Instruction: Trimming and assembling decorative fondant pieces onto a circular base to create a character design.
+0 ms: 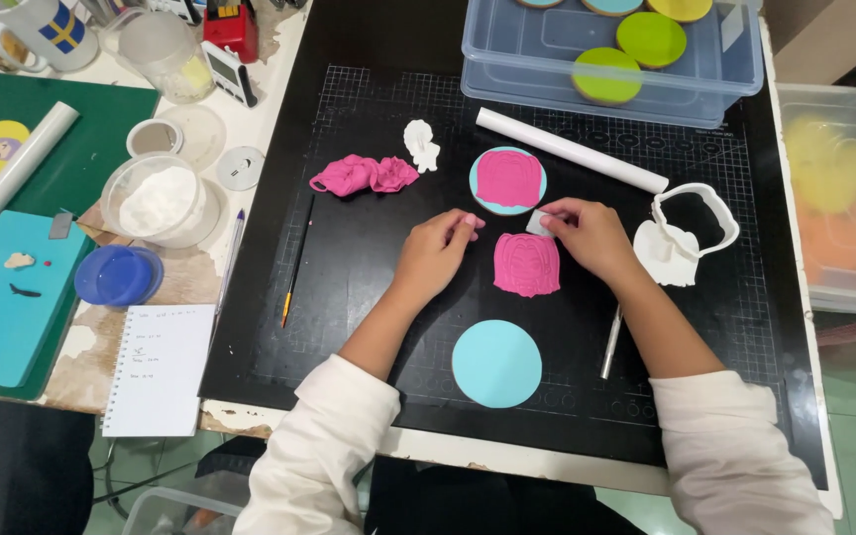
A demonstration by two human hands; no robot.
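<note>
— Where are the hands?

— Both forearms come up from the near edge of the black mat (pixel 349 297), in white sleeves pushed back to the elbows. The left hand (pixel 435 253) lies knuckles up, fingers curled, thumb tip pointing right.

— And the other?

— The right hand (pixel 587 236) sits just opposite, fingertips pinched together, pointing left.

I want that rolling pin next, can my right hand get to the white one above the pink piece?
Probably yes: the right hand sits just below the white rolling pin, nothing between them.
</note>
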